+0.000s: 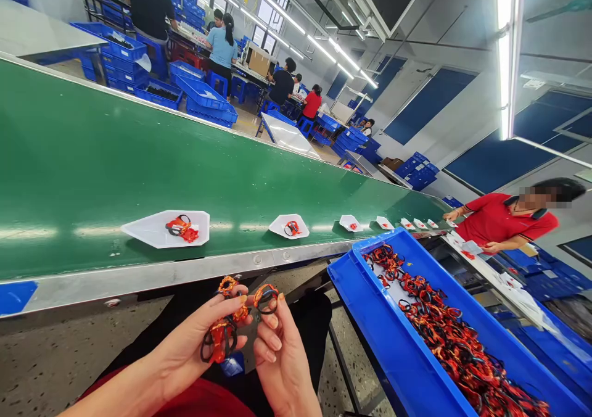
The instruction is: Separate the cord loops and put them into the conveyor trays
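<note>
Several small orange-and-black ring-shaped parts (218, 342) are bunched in my left hand (203, 321), with its fingers closed round them. Between the thumb and fingers of my right hand (283, 349) is one orange-and-black ring (266, 298), held upright. My left fingertips come close to that ring; whether they touch it I cannot tell. Both hands are above my lap, just in front of the conveyor's metal edge (185, 278). On the green belt beyond them, a white tray (152, 229) carries an orange-and-black part (183, 227).
More white trays (277, 224) with orange pieces line the green conveyor belt (115, 158). At my right stands a blue bin (370, 318) holding many orange-and-black rings (444, 324). A person in red (504, 219) works farther along the belt. Blue crates (203, 96) and other people are across it.
</note>
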Tool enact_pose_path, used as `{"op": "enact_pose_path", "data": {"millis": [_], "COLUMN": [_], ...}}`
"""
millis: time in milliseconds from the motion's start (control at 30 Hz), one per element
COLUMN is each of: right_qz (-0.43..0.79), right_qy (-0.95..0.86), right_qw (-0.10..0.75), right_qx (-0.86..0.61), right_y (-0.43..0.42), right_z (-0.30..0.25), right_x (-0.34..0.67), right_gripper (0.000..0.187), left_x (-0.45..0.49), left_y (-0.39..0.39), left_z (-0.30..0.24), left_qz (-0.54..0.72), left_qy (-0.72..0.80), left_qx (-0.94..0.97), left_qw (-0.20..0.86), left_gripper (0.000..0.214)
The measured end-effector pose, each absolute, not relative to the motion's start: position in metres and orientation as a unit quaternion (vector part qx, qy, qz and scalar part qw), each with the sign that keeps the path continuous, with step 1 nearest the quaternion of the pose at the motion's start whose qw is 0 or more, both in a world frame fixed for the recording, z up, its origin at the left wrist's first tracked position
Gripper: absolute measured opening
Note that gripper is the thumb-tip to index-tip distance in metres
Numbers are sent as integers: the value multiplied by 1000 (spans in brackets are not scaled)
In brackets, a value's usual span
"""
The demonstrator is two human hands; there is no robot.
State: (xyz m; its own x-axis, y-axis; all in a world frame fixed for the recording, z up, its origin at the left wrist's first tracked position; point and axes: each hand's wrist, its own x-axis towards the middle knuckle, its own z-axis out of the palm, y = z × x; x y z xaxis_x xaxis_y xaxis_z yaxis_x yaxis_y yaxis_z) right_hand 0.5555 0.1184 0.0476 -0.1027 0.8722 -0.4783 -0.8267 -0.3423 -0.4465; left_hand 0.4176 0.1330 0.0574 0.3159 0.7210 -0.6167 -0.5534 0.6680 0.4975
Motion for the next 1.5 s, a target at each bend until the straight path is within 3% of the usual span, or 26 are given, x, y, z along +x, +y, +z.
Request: {"op": "enact_pose_path", "data": {"millis": [233,833,1067,1367,1500], "right_qz": [721,762,524,391,392], "right_qy": [-66,-25,-313,-290,-308], "right_qw": [566,547,616,690,686], "right_qx": [-394,-346,-498,-536,-530], "right_y": [116,126,180,296,302], "right_z": [49,44,49,56,58], "right_x": [550,554,583,641,646], "right_gripper": [34,32,25,42,52], "left_x": [424,425,426,420,417], "left_y": [132,134,136,138,139], "left_z": [53,45,43,54,59], "left_qz": [374,383,382,366,366], "left_qy": [433,426,439,460,458], "left_qx": [122,105,88,70,71], "left_qw": [811,813,808,806,807], "left_gripper": [40,38,45,49,50]}}
